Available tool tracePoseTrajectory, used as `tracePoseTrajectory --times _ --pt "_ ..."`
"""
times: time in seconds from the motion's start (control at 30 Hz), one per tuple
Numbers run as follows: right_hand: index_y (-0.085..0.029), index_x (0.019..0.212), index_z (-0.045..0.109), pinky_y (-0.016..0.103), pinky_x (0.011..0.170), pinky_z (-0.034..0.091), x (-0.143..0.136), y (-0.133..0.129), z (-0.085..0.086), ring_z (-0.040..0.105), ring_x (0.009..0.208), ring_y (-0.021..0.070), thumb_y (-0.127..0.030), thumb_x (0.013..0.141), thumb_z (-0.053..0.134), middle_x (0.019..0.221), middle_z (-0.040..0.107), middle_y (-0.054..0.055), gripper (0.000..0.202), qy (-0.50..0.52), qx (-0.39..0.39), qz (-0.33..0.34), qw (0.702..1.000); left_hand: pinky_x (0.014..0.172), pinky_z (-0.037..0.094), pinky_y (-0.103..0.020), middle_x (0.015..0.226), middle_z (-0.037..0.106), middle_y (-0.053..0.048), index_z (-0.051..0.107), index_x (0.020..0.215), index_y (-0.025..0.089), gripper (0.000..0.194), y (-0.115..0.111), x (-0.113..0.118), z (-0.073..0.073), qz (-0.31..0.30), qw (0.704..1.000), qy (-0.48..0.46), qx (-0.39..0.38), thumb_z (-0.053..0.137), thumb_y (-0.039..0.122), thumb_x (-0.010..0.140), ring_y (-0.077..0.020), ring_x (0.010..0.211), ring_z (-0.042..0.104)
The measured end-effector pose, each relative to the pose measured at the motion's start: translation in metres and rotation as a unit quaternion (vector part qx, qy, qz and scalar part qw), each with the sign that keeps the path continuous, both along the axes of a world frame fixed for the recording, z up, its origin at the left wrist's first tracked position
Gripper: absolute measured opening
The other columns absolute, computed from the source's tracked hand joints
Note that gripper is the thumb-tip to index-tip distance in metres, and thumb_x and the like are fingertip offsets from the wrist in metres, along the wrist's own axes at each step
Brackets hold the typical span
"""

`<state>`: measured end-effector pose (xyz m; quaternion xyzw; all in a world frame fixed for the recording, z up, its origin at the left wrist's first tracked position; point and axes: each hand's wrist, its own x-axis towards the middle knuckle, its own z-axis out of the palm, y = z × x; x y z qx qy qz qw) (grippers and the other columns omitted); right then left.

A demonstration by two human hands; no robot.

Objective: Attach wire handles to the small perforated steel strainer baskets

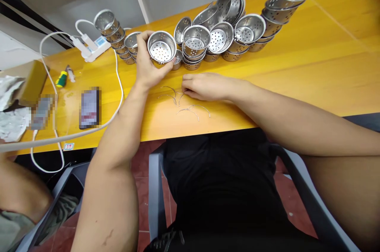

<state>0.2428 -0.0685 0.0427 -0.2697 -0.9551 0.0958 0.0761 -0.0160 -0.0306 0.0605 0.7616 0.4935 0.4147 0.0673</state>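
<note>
My left hand [150, 66] is wrapped round a perforated metal cup [162, 48], its open top facing me, at the front of the row of cups. To its right, my right hand [202, 86] is low over the yellow table, with thumb and fingers pinched together at the end of a thin curved wire [180, 93]. Whether the fingers grip that wire is hard to make out. Several more curved wires [192, 110] lie loose on the table below and left of my right hand.
Stacked perforated cups [196, 40] line the table's back, with tall stacks at left [109, 26] and right [279, 10]. A power strip [96, 49], white cable [121, 82], phone [89, 108] and green-yellow tool [61, 79] are at left. A person's arm [23, 188] shows lower left.
</note>
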Motion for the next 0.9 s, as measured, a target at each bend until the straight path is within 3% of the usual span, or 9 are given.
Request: tracePoseTrajectory --times 0.1,0.23,0.37,0.47,0.57,0.7,0.9 --pt "-0.020 0.110 0.070 0.038 0.068 0.040 0.001 0.000 0.000 0.064 0.082 0.0252 -0.026 0.119 0.056 0.120 0.074 0.015 0.018 0.016 -0.010 -0.010 1.000 0.139 0.050 -0.045 0.165 0.058 -0.013 0.041 0.155 0.031 0.110 0.000 0.001 0.000 0.006 1.000 0.010 0.001 0.062 0.111 0.084 -0.0271 0.157 0.061" --pt "-0.024 0.107 0.063 0.039 0.079 0.050 0.004 0.006 -0.003 0.069 0.090 0.0287 -0.024 0.114 0.059 0.113 0.076 0.013 0.009 0.119 -0.042 0.001 0.992 0.142 0.048 -0.047 0.176 0.053 -0.011 0.040 0.162 0.034 0.108 -0.002 0.001 0.000 0.014 1.000 0.018 -0.020 0.075 0.103 0.087 -0.0283 0.167 0.054" --pt "-0.023 0.116 0.071 0.041 0.087 0.056 0.005 0.012 -0.007 0.074 0.095 0.0299 -0.024 0.113 0.060 0.111 0.082 0.012 0.012 0.217 -0.039 0.045 0.974 0.139 0.050 -0.052 0.164 0.062 -0.008 0.054 0.149 0.035 0.096 -0.002 0.000 -0.001 0.023 0.999 0.018 -0.020 0.071 0.107 0.086 -0.0297 0.161 0.058" --pt "-0.024 0.128 0.077 0.042 0.090 0.057 0.007 0.014 -0.007 0.076 0.097 0.0294 -0.027 0.116 0.058 0.112 0.083 0.011 0.023 0.252 -0.016 0.060 0.966 0.137 0.049 -0.052 0.156 0.069 -0.005 0.056 0.145 0.033 0.095 -0.003 0.001 0.000 0.009 1.000 -0.003 -0.016 0.075 0.105 0.086 -0.0249 0.152 0.062" --pt "-0.024 0.117 0.079 0.038 0.083 0.056 0.010 0.014 -0.004 0.072 0.085 0.0246 -0.025 0.113 0.062 0.100 0.079 0.007 0.017 0.261 -0.032 0.042 0.964 0.136 0.048 -0.051 0.152 0.072 -0.003 0.051 0.150 0.032 0.093 -0.004 0.005 0.000 0.019 0.998 -0.015 -0.050 0.084 0.095 0.090 -0.0224 0.148 0.064" --pt "-0.025 0.103 0.072 0.034 0.071 0.053 0.012 0.011 0.003 0.066 0.070 0.0193 -0.024 0.103 0.072 0.085 0.073 0.000 0.001 0.302 -0.105 0.020 0.947 0.136 0.054 -0.052 0.156 0.072 -0.007 0.051 0.148 0.035 0.084 -0.006 0.012 0.001 0.045 0.996 -0.016 -0.080 0.089 0.085 0.092 -0.0292 0.149 0.071" --pt "-0.029 0.107 0.075 0.035 0.063 0.049 0.009 0.002 0.009 0.059 0.065 0.0189 -0.037 0.105 0.076 0.078 0.066 -0.002 0.008 0.381 -0.150 -0.014 0.912 0.134 0.060 -0.049 0.160 0.069 -0.010 0.051 0.152 0.036 0.088 -0.013 0.019 0.003 0.016 0.995 -0.003 -0.094 0.087 0.088 0.091 -0.0336 0.153 0.073"
